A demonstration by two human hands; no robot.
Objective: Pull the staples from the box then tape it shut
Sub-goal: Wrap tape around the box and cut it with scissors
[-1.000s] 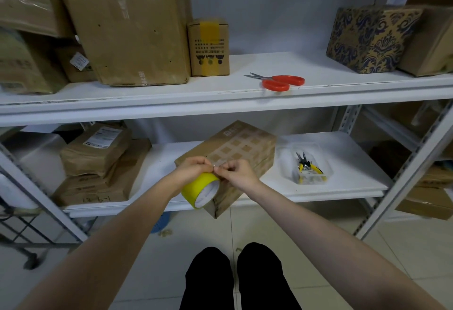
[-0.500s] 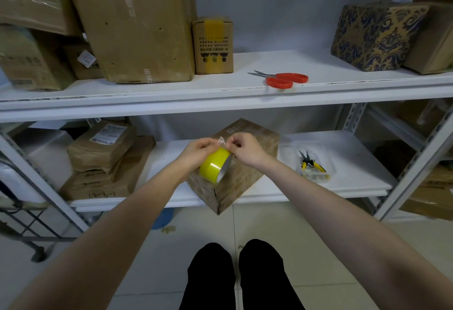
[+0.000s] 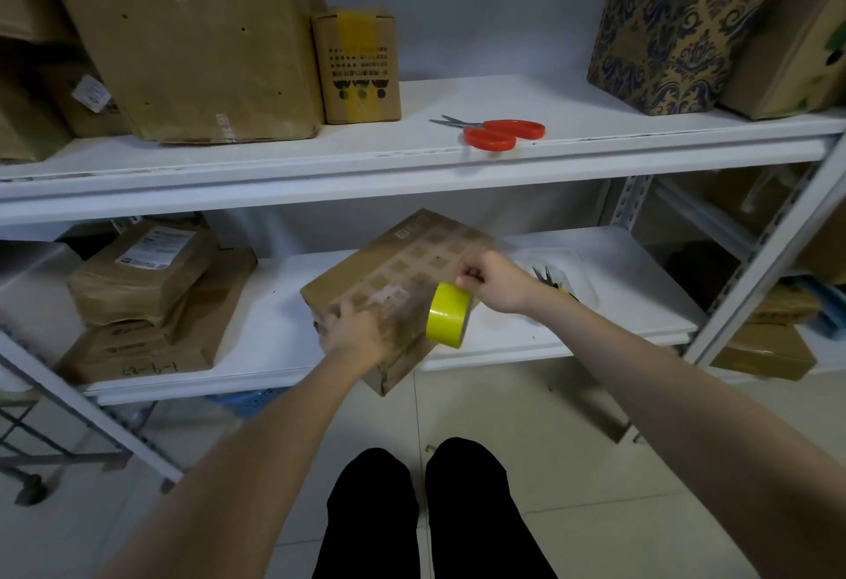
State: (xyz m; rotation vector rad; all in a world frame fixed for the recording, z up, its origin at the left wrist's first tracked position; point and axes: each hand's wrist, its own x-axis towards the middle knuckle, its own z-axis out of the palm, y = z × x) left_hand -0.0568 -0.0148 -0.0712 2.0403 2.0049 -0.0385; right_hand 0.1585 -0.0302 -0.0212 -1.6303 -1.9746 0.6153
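Sitting skewed on the lower shelf (image 3: 274,304), the box (image 3: 412,267) overhangs the front edge, one corner out over the floor. Half a second ago both hands met at the tape roll above the box. Now the left hand (image 3: 359,333) has dropped onto the box's near-left top, palm down, fingers laid flat on the cardboard and gripping nothing; motion blur smears it. The right hand (image 3: 496,281) is clenched, pinching the yellow tape roll (image 3: 447,315) at its upper edge. The roll hangs below the fist, at the box's right corner. Whether the fingers hold the rim or a loose tape end: cannot tell. Pliers (image 3: 542,274) lie just right of the box, mostly hidden behind the right wrist. Red scissors (image 3: 499,133) lie on the upper shelf (image 3: 274,157), well apart.
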